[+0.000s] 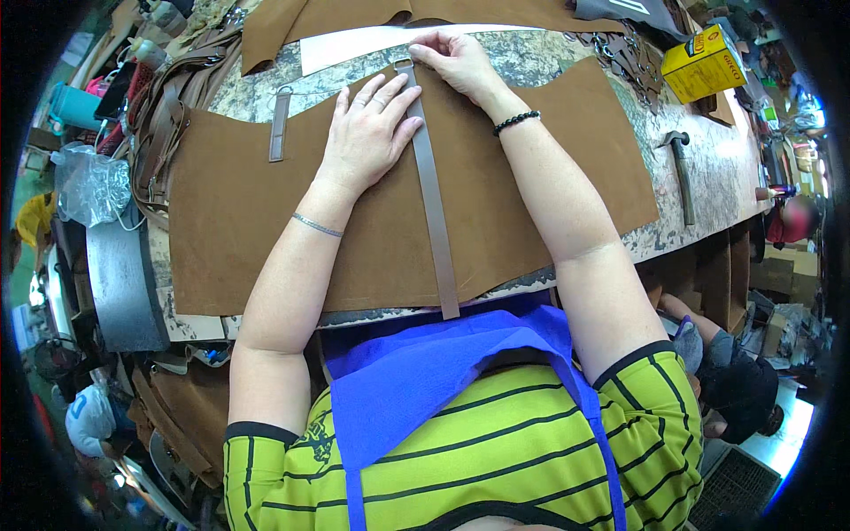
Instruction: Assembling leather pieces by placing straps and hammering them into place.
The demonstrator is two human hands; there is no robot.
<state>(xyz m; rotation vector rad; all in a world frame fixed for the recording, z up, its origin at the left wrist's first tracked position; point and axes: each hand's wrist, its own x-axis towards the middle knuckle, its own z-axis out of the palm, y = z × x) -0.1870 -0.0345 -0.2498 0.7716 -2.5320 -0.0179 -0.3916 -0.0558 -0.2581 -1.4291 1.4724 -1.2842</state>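
While the grey-brown strap [432, 203] is laid down the middle of the brown leather piece [266, 230], its ringed far end is met by the nearly closed right hand [460, 71], whether gripped cannot be told, and its side is touched by the left hand [367, 128], spread flat. A yellow can [704, 66], contents hidden, is set at far right. Past the leather's near edge the strap is carried, and bare worktable [730, 177] is left around the hammer [682, 181].

The left grip [366, 133] lies flat on 1 big brown sheet [248, 221], touching a long strap [434, 212]; the right grip [460, 67] is at the strap's top end; 1 hammer [683, 177] lies on the tabletop [722, 177].
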